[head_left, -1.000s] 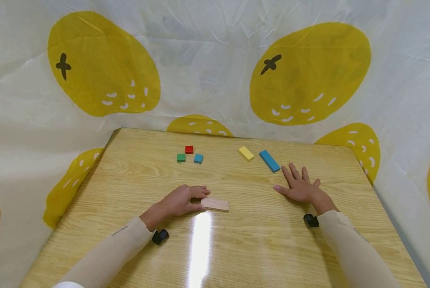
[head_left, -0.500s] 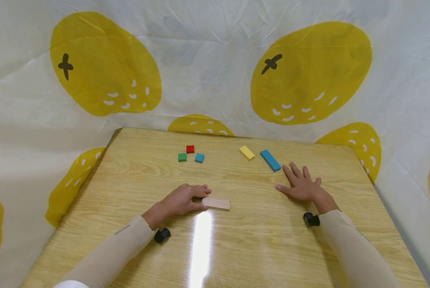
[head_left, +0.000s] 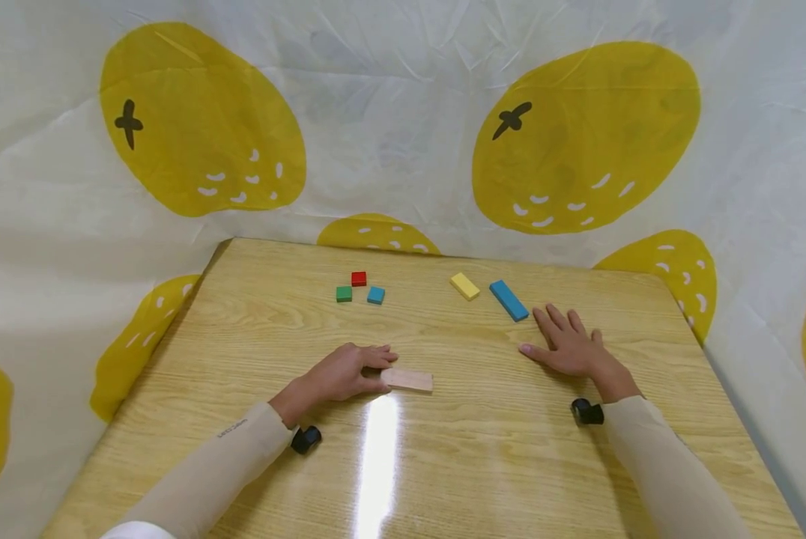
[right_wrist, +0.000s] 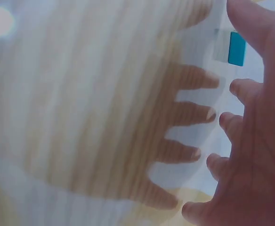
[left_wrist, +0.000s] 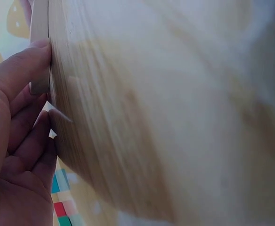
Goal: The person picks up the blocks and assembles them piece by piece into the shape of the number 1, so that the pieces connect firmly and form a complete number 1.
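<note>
A plain wooden block (head_left: 413, 381) lies flat on the table, left of centre. My left hand (head_left: 338, 374) pinches its left end, thumb on the near side and fingers on the far side; the left wrist view shows the thumb (left_wrist: 27, 63) against the block's edge. Farther right, my right hand (head_left: 571, 353) is spread with its fingers apart and holds nothing. Its fingertips are close to the near end of a long blue block (head_left: 508, 301), apart from it. A shorter yellow block (head_left: 465, 287) lies to the left of that one.
Toward the back left sit three small blocks, red (head_left: 359, 278), green (head_left: 344, 294) and blue (head_left: 376, 295). The wood-grain table (head_left: 470, 449) reflects a bright light strip. A white cloth (head_left: 389, 112) printed with yellow fruit hangs behind and beside it.
The head view has drifted very slightly, so everything appears a little farther right. Relative to the table, both hands and all the blocks look unmoved.
</note>
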The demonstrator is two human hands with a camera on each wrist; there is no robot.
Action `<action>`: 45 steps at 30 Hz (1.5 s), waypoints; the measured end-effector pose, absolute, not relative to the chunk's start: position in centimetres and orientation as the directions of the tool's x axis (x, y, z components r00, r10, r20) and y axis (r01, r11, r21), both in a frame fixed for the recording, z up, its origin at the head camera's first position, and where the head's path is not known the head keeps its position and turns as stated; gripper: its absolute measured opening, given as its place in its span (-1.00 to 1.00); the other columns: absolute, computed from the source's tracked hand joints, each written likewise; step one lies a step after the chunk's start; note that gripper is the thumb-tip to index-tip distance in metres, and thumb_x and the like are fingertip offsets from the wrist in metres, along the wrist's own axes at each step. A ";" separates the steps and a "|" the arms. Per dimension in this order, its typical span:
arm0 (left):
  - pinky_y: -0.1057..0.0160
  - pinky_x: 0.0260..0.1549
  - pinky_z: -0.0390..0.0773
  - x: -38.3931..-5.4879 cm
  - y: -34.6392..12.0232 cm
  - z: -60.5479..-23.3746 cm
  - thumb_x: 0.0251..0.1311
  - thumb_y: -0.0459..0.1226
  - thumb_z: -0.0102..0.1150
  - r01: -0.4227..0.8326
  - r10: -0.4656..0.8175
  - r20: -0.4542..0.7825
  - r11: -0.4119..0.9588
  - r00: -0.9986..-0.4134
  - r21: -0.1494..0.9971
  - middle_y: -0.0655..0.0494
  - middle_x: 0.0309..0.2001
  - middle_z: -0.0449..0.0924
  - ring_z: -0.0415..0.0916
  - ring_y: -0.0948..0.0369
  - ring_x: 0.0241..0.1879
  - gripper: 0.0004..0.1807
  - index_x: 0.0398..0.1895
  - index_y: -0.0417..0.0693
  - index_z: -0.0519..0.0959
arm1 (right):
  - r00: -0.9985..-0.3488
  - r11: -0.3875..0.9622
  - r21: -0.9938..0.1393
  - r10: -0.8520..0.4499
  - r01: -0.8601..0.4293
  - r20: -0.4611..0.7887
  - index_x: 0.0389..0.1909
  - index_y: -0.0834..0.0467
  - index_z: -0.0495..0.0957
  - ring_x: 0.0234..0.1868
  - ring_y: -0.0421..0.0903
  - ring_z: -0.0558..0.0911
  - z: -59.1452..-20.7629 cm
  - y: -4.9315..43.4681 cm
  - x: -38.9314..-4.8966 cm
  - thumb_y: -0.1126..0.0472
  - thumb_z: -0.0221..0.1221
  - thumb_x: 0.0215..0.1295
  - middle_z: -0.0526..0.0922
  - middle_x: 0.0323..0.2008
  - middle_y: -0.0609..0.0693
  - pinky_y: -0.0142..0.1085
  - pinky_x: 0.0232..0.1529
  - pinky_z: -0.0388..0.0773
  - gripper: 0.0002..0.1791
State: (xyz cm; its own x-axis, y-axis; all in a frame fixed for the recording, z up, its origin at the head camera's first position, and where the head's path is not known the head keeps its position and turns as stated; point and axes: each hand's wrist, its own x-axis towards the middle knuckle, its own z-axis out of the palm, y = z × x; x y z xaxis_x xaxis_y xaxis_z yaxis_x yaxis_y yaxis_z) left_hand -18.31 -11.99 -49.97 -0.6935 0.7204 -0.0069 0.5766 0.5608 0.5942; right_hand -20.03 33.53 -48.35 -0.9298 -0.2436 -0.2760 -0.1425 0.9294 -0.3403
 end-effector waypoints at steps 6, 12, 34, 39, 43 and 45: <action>-0.04 0.45 0.45 -18.3 -12.0 -50.2 0.38 -0.07 0.34 0.565 0.715 -0.014 0.564 -0.699 0.603 0.10 0.41 0.55 0.37 0.07 0.52 -0.45 0.36 -0.11 0.59 | -0.932 0.926 -0.348 -0.248 -0.147 -0.266 0.71 0.09 -0.13 0.62 0.56 -0.26 -48.1 33.9 -20.2 -0.40 0.04 0.48 -0.22 0.69 0.30 0.71 0.31 -0.34 0.05; -0.03 0.44 0.45 -18.2 -12.1 -50.3 0.37 -0.09 0.35 0.559 0.712 -0.010 0.560 -0.702 0.612 0.09 0.40 0.56 0.38 0.07 0.52 -0.46 0.34 -0.11 0.60 | -0.930 0.927 -0.344 -0.251 -0.151 -0.268 0.70 0.11 -0.09 0.61 0.58 -0.25 -47.7 33.7 -20.5 -0.40 0.06 0.46 -0.21 0.69 0.32 0.71 0.32 -0.33 0.05; -0.03 0.45 0.44 -18.5 -12.1 -50.2 0.37 -0.05 0.35 0.570 0.713 -0.012 0.571 -0.701 0.590 0.12 0.42 0.55 0.38 0.09 0.52 -0.43 0.36 -0.08 0.59 | -0.923 0.933 -0.314 -0.268 -0.176 -0.276 0.70 0.12 -0.09 0.61 0.59 -0.27 -47.1 33.4 -22.0 -0.43 0.06 0.44 -0.23 0.69 0.32 0.70 0.33 -0.33 0.08; -0.04 0.47 0.42 -18.5 -12.1 -50.2 0.36 -0.05 0.35 0.569 0.715 -0.019 0.572 -0.699 0.590 0.13 0.42 0.54 0.38 0.10 0.52 -0.43 0.37 -0.07 0.59 | -0.920 0.931 -0.315 -0.275 -0.183 -0.279 0.70 0.12 -0.11 0.61 0.58 -0.29 -46.7 33.2 -22.1 -0.42 0.04 0.46 -0.25 0.69 0.31 0.70 0.34 -0.34 0.07; -0.04 0.47 0.42 -18.5 -12.0 -50.1 0.36 -0.05 0.35 0.568 0.715 -0.019 0.570 -0.699 0.593 0.13 0.42 0.55 0.37 0.09 0.52 -0.43 0.36 -0.08 0.59 | -0.919 0.932 -0.313 -0.277 -0.185 -0.281 0.71 0.10 -0.12 0.62 0.56 -0.30 -46.7 33.0 -22.5 -0.43 0.03 0.47 -0.27 0.70 0.29 0.69 0.35 -0.35 0.06; -0.04 0.47 0.42 -18.5 -12.0 -50.0 0.37 -0.06 0.35 0.567 0.715 -0.019 0.571 -0.699 0.594 0.12 0.42 0.55 0.37 0.09 0.52 -0.44 0.36 -0.09 0.59 | -0.917 0.931 -0.314 -0.281 -0.188 -0.282 0.70 0.10 -0.13 0.62 0.56 -0.30 -46.6 32.9 -22.6 -0.43 0.02 0.47 -0.27 0.70 0.29 0.69 0.35 -0.35 0.06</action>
